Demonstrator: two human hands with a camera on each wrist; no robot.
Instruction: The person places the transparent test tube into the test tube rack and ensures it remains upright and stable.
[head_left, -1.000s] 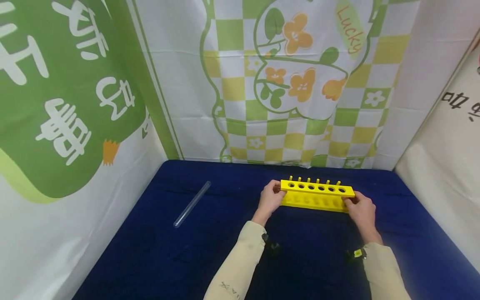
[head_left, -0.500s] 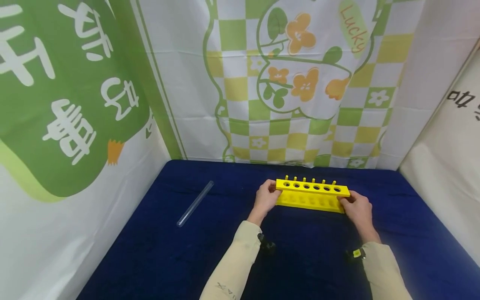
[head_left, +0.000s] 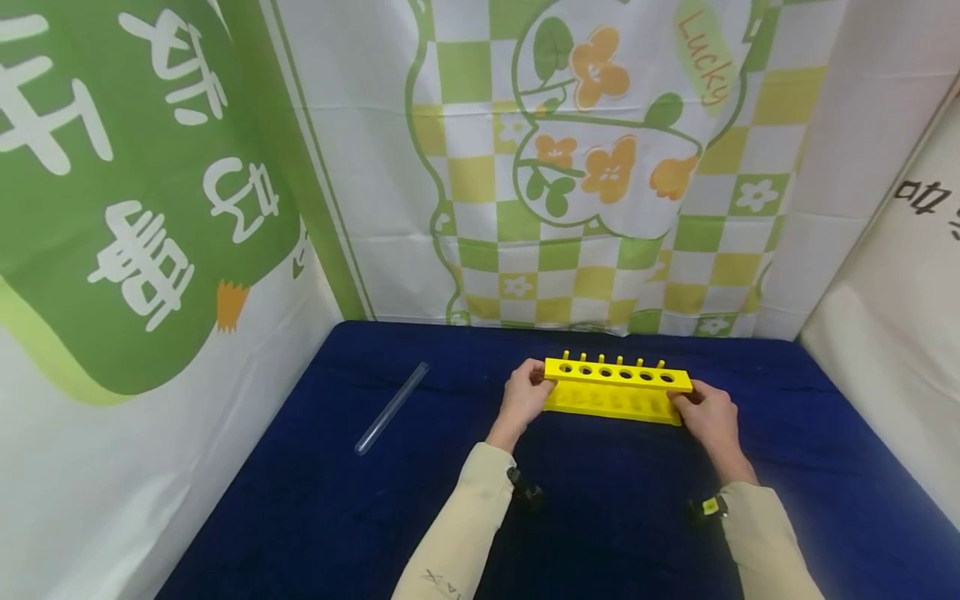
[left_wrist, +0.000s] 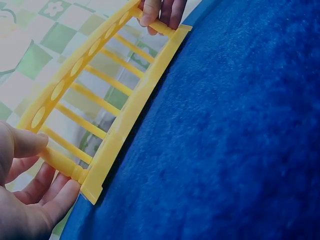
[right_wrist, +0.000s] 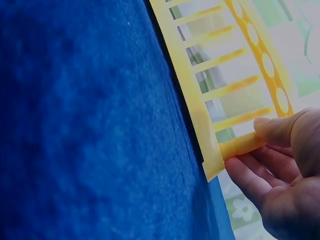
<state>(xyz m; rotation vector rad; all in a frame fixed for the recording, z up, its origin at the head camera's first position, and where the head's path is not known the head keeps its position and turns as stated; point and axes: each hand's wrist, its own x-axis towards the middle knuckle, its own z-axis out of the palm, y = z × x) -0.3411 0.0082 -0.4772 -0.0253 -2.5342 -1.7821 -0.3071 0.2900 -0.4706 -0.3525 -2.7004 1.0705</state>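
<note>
pinching both end posts of a yellow rack [head_left: 615,384] at once: the left post between thumb and fingers of the left hand [head_left: 522,400], the right post likewise in the right hand [head_left: 708,417]. holding the rack upright, directly between the two hands, with six round holes along the top bar and six slim pegs behind. cannot tell from the dark edge under the base if resting on the cloth or just lifted. reading "lucky" in orange on a pale green label [head_left: 703,54], high beyond the hands on a checked back curtain [head_left: 472,175]. making out 好 and 事 in white on the green left curtain [head_left: 67,208], far left of the left hand. showing only cut-off black characters on the right curtain [head_left: 892,333], beyond the right hand. wearing beige sleeves [head_left: 453,533], with marks on the left one too small to read. working over dark blue cloth [head_left: 315,517], spreading under and around both hands. lying slantwise there, well left of the left hand: a clear test tube [head_left: 392,408].
</note>
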